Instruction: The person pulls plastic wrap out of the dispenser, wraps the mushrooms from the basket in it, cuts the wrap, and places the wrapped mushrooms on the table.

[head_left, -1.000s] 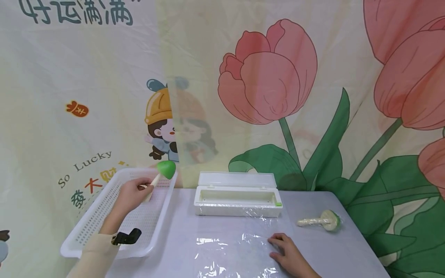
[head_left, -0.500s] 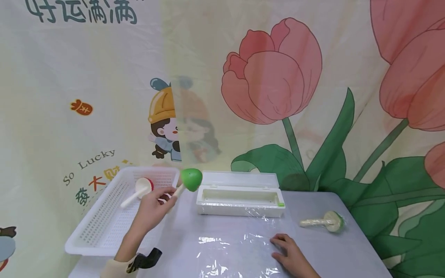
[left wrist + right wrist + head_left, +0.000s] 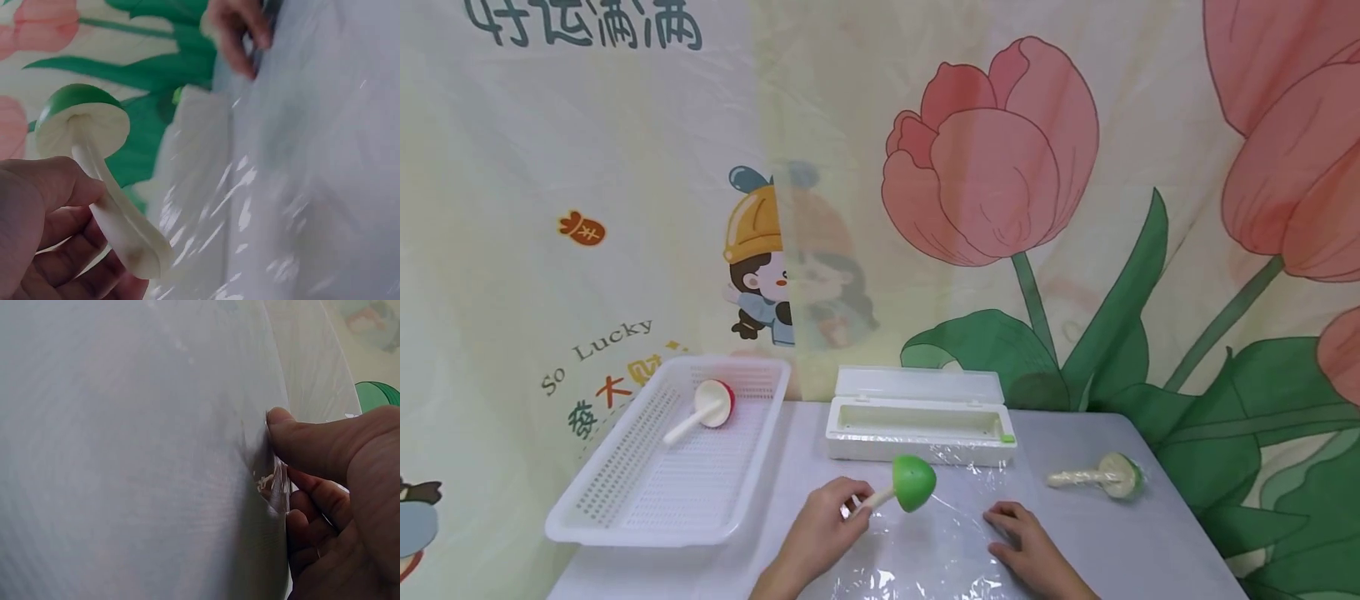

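The left hand (image 3: 820, 529) pinches the green-capped mushroom (image 3: 913, 483) by its stem, above the clear film (image 3: 936, 533); it looks light and stiff, best held there. The film seems limp, tearable; the right hand (image 3: 1030, 542) touches its edge, perhaps pinching, unclear.

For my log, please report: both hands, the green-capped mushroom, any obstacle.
Left hand holds green-capped mushroom by stem, over cling film. Right hand pinches film's edge. No obstacle seen between mushroom and film.
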Demonstrator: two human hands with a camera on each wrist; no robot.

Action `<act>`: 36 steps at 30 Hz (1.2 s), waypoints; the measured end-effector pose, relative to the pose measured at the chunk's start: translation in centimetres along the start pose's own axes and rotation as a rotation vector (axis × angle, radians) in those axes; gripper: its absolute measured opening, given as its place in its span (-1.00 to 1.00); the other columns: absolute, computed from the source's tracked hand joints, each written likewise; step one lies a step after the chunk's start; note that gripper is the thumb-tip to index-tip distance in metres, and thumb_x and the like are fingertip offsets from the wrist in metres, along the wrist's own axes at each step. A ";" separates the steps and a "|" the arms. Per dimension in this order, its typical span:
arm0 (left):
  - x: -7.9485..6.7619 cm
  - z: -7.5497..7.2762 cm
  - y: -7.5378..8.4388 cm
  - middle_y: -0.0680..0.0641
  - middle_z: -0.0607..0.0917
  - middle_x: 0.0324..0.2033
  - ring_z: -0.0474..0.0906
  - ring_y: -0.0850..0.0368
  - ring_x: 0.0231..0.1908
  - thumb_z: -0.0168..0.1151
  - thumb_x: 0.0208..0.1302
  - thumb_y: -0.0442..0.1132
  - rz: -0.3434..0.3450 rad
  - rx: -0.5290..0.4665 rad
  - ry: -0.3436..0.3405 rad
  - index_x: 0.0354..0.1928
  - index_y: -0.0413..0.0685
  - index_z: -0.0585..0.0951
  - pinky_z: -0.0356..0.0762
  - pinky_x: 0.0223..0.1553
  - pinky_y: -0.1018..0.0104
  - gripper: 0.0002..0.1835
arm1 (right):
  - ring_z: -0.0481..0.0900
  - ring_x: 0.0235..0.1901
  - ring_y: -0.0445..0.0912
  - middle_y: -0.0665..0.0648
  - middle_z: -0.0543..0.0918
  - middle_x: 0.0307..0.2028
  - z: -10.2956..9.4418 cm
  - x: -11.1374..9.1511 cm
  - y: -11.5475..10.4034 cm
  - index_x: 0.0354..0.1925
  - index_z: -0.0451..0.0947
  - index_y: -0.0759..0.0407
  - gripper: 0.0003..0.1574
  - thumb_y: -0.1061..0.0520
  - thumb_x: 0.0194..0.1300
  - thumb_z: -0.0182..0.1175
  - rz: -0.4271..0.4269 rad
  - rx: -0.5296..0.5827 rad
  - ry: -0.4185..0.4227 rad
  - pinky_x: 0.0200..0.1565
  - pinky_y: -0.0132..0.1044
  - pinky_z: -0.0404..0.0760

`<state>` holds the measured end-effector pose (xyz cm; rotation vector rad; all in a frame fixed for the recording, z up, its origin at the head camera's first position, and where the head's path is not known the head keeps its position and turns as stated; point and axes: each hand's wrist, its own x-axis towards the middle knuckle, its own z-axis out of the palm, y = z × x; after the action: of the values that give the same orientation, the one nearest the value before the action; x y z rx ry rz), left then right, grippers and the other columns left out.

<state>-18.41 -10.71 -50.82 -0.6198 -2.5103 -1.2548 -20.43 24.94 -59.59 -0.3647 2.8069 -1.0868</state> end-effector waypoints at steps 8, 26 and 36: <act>-1.0 4.9 0.0 0.21 0.65 -0.37 0.41 0.45 -0.43 0.34 0.14 -0.28 -0.075 0.055 -0.175 -0.25 0.08 0.75 0.41 -0.44 0.47 -0.86 | 0.50 0.21 0.17 0.14 0.57 0.16 0.3 -0.5 0.0 0.16 0.67 0.22 -0.47 0.12 0.22 0.44 -0.122 -0.084 0.137 0.26 0.20 0.48; -1.4 7.9 0.1 0.24 0.59 -0.49 0.40 0.42 -0.48 0.48 0.12 -0.23 -0.077 0.322 -0.319 -0.31 0.11 0.80 0.41 -0.47 0.41 -0.91 | 0.64 0.10 -0.20 0.24 0.70 0.12 -2.4 -3.1 -0.2 0.19 0.61 0.23 -0.51 0.13 0.33 0.38 -0.097 0.120 0.081 -0.02 -0.30 0.70; -0.8 7.7 0.4 0.20 0.62 -0.52 0.43 0.35 -0.48 0.49 0.10 -0.24 -0.180 0.283 -0.325 -0.33 0.07 0.81 0.42 -0.46 0.34 -0.92 | 0.65 0.01 0.08 0.23 0.68 0.09 -5.0 -5.8 -1.5 0.16 0.59 0.27 -0.48 0.02 0.36 0.36 0.119 0.236 -0.159 -0.11 -0.27 0.70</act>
<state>-17.86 -4.53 -55.41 -0.5780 -2.9980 -0.8807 -15.49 28.65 -54.77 -0.2447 2.4938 -1.2830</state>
